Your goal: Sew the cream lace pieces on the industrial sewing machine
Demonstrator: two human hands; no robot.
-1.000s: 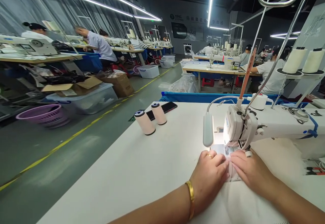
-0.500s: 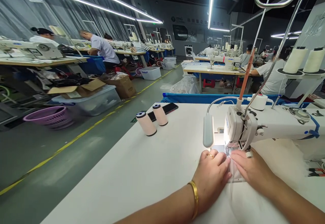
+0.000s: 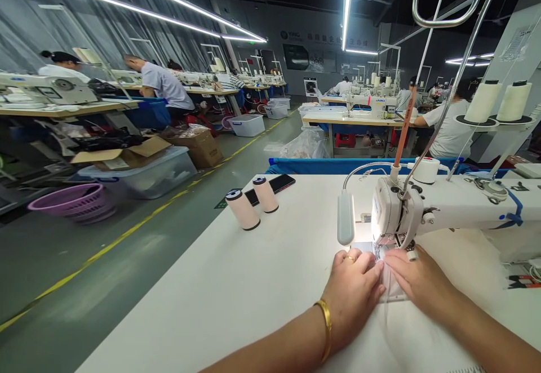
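A white sewing machine stands on the white table, its lamp lit over the needle area. My left hand, with a gold ring and bangle, lies flat with fingers pressed on a small piece of white fabric just before the presser foot. My right hand lies flat on the same fabric from the right. Both sets of fingertips nearly meet at the needle.
Two pale thread spools and a dark phone lie at the table's far left. Two large cones of thread stand at the right. Other people sit at machines across the aisle; boxes, bins and a pink basket line the floor.
Both hands stay on the fabric by the needle, hardly shifted. The view has turned slightly.
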